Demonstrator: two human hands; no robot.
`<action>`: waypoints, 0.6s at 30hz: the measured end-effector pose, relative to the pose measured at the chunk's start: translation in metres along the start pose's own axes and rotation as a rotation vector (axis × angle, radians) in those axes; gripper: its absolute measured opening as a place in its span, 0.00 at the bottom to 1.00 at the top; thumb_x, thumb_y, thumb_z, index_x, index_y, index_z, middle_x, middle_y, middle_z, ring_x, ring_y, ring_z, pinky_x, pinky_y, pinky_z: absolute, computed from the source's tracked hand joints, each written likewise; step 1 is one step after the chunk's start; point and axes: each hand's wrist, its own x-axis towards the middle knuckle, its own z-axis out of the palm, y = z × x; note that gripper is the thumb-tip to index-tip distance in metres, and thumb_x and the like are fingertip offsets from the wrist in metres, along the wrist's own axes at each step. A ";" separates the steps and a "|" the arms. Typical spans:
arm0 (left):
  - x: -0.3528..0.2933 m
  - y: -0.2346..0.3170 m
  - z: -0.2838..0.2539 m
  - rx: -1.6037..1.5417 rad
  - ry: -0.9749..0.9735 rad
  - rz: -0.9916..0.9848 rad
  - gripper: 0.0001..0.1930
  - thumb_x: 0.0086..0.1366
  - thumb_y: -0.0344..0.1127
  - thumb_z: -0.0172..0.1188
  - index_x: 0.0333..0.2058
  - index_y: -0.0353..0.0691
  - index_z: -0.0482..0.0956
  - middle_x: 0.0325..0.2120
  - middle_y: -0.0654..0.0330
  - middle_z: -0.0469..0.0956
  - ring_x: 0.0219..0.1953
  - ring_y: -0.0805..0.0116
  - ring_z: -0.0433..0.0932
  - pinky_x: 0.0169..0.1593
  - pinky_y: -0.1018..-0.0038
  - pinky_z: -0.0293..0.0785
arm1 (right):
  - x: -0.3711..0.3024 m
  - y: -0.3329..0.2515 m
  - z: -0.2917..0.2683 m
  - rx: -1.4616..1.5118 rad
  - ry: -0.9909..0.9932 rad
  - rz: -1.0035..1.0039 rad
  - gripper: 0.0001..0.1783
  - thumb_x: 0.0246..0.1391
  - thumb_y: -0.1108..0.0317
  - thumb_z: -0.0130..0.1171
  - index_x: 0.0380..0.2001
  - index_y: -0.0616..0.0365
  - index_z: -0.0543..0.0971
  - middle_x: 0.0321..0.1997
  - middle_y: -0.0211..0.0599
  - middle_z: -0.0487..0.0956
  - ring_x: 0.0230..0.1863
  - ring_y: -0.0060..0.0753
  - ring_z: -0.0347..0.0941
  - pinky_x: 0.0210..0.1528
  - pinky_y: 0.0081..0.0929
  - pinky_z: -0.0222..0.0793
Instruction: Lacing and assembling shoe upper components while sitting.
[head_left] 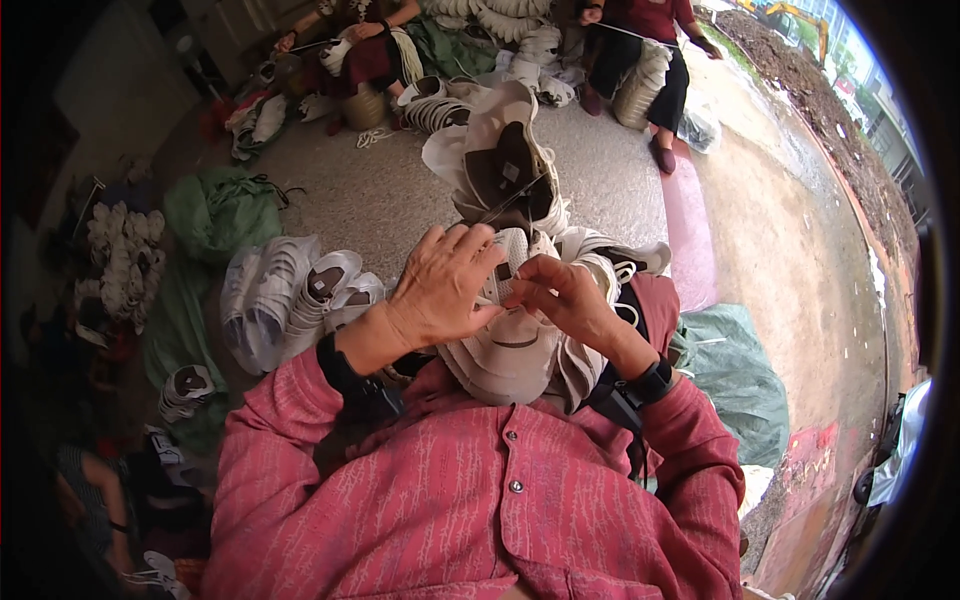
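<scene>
A beige and white shoe upper (497, 362) lies across my lap with its rounded toe end toward me and its brown lining showing at the far end. My left hand (440, 285) is closed over the left side of its lacing area, thumb near the tongue. From the right, my right hand (570, 305) pinches thumb and forefinger together over the same area. Whatever is between those fingertips is too small to make out. More shoe uppers (648, 258) with white laces are stacked under and beside my right hand.
Nested shoe uppers (265, 300) sit on the floor at left, near a green sack (222, 215). Another green sack (735, 385) lies at right. Two seated people work at the far side, with shoe uppers (640, 88) by the right one. Hanging pieces (125, 260) are at far left.
</scene>
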 end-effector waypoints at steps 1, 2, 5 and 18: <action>0.001 -0.005 0.000 -0.071 -0.020 0.043 0.21 0.49 0.43 0.69 0.38 0.39 0.74 0.39 0.54 0.73 0.42 0.57 0.78 0.41 0.62 0.72 | 0.002 -0.003 -0.002 0.009 -0.016 0.036 0.07 0.61 0.70 0.57 0.38 0.63 0.77 0.31 0.38 0.81 0.32 0.28 0.76 0.37 0.25 0.71; 0.002 -0.011 -0.001 -0.142 -0.039 0.088 0.24 0.47 0.45 0.71 0.38 0.39 0.73 0.42 0.56 0.70 0.46 0.58 0.76 0.43 0.63 0.72 | 0.005 -0.003 -0.002 0.000 -0.023 0.032 0.07 0.61 0.70 0.57 0.38 0.63 0.77 0.31 0.38 0.81 0.32 0.28 0.76 0.37 0.25 0.71; 0.006 -0.027 -0.006 -0.383 -0.376 -0.028 0.22 0.47 0.43 0.71 0.38 0.41 0.73 0.38 0.58 0.70 0.45 0.55 0.75 0.44 0.63 0.72 | 0.014 -0.005 -0.004 -0.230 0.000 -0.162 0.07 0.58 0.73 0.58 0.39 0.63 0.77 0.34 0.40 0.78 0.33 0.29 0.75 0.36 0.26 0.71; -0.016 -0.038 0.019 -0.871 -0.247 -0.125 0.15 0.46 0.30 0.67 0.30 0.37 0.70 0.32 0.60 0.67 0.34 0.64 0.69 0.38 0.71 0.67 | 0.055 -0.021 -0.012 -0.269 -0.535 0.103 0.09 0.60 0.70 0.57 0.42 0.58 0.81 0.28 0.29 0.80 0.29 0.18 0.77 0.33 0.21 0.74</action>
